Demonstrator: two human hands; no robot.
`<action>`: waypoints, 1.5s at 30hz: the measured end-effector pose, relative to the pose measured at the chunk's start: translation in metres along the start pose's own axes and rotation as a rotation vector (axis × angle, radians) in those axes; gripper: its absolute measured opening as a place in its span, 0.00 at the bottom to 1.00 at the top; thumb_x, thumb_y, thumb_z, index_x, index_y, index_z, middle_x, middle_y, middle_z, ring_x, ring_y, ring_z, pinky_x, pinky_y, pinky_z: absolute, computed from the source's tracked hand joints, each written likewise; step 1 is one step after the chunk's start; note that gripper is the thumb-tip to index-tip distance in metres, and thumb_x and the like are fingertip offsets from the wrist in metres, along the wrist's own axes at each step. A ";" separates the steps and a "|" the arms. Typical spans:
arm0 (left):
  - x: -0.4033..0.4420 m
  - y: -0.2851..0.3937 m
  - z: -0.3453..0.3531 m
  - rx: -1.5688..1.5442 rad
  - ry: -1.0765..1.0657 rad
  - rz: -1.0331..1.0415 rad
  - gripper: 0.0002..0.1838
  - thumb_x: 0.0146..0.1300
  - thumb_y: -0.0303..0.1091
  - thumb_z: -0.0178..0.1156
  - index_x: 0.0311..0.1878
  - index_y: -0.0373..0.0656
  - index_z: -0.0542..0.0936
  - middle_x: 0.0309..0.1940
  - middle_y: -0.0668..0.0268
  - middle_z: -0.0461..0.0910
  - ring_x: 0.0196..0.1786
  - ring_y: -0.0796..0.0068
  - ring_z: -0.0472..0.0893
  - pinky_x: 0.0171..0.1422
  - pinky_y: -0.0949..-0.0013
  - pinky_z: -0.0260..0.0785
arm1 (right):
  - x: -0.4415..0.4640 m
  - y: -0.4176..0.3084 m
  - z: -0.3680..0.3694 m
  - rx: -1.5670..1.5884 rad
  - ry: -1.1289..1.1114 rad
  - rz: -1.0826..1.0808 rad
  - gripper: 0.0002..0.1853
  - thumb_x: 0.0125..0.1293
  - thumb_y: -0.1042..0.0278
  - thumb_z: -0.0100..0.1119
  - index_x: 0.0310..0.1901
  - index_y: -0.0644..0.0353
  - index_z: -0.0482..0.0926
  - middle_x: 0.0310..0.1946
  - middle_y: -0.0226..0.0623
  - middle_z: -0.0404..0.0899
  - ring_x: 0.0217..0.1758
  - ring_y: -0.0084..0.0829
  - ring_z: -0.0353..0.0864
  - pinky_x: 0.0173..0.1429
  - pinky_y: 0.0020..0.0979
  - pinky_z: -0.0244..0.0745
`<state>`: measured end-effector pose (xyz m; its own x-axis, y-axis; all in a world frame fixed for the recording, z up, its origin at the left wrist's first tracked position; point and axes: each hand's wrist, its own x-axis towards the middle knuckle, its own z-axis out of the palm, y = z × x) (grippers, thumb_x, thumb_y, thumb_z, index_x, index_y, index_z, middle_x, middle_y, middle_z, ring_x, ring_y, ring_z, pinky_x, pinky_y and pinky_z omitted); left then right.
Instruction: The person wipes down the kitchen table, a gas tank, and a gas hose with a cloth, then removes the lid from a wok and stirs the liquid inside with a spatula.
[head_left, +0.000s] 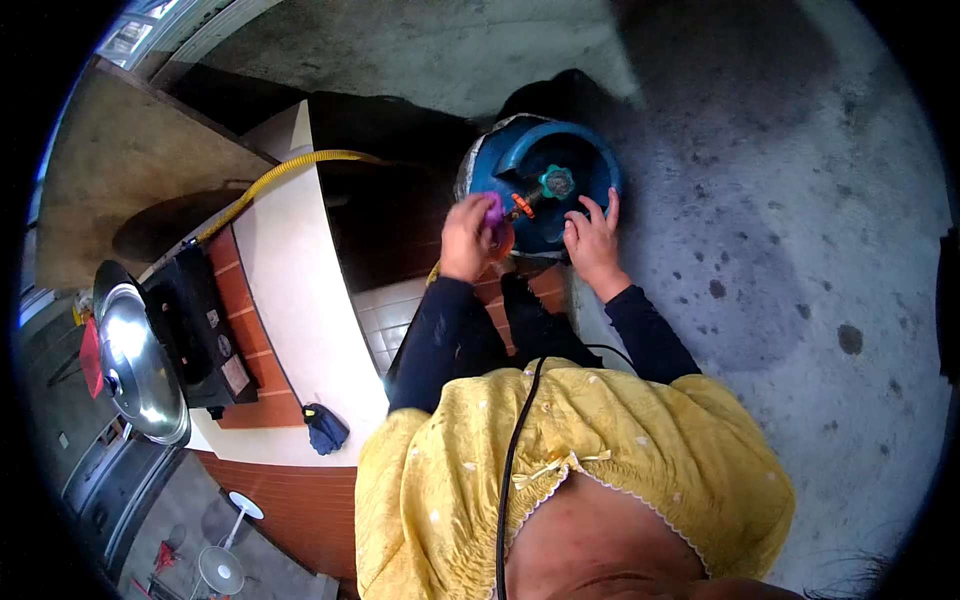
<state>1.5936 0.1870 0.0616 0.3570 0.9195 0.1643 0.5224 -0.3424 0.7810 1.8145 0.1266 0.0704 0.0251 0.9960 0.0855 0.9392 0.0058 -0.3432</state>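
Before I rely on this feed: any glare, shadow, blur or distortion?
All in the head view: white glare on the metal lid; deep shadow between counter and blue cylinder; left hand looks slightly blurred; fisheye bending, black corners.

The cylinder, upper centre, looks painted metal; the lid, left, glossy metal; the floor, right, rough, matt.

text: none legible | black stove: stickers too small to read
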 end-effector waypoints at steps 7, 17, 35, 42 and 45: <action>0.049 -0.073 0.028 0.218 -0.475 -0.026 0.12 0.48 0.27 0.60 0.39 0.42 0.80 0.40 0.55 0.78 0.46 0.53 0.76 0.50 0.61 0.70 | 0.000 0.000 -0.001 -0.006 0.001 -0.036 0.11 0.61 0.65 0.50 0.38 0.61 0.78 0.53 0.50 0.69 0.67 0.58 0.47 0.70 0.52 0.41; 0.022 -0.073 -0.003 -0.155 0.005 -0.238 0.11 0.49 0.24 0.62 0.39 0.41 0.80 0.40 0.55 0.78 0.44 0.58 0.78 0.50 0.64 0.71 | 0.000 -0.001 0.002 -0.021 0.011 -0.029 0.10 0.60 0.67 0.49 0.38 0.59 0.79 0.53 0.46 0.69 0.67 0.58 0.47 0.69 0.52 0.44; -0.071 -0.128 -0.014 -0.247 -0.381 -0.739 0.16 0.54 0.37 0.65 0.46 0.43 0.81 0.35 0.58 0.82 0.37 0.69 0.81 0.45 0.68 0.72 | 0.004 -0.001 0.002 -0.014 0.013 -0.067 0.11 0.60 0.66 0.49 0.36 0.61 0.79 0.50 0.49 0.71 0.65 0.57 0.51 0.70 0.54 0.40; -0.024 -0.074 -0.016 -0.254 0.255 -0.565 0.13 0.55 0.30 0.62 0.44 0.38 0.79 0.38 0.58 0.82 0.41 0.69 0.81 0.48 0.69 0.71 | 0.002 -0.001 0.001 -0.036 -0.020 -0.070 0.11 0.60 0.66 0.50 0.37 0.61 0.79 0.51 0.48 0.71 0.67 0.57 0.49 0.70 0.52 0.42; -0.045 -0.056 0.029 -0.133 0.282 -0.361 0.13 0.48 0.24 0.60 0.40 0.39 0.78 0.40 0.53 0.77 0.46 0.51 0.75 0.52 0.59 0.68 | 0.002 0.000 0.004 -0.070 -0.047 -0.063 0.10 0.60 0.66 0.50 0.38 0.59 0.80 0.51 0.47 0.71 0.67 0.59 0.48 0.69 0.53 0.44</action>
<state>1.5706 0.1589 -0.0072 -0.0628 0.9980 0.0112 0.4640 0.0193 0.8856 1.8129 0.1284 0.0672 -0.0496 0.9969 0.0607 0.9600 0.0643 -0.2724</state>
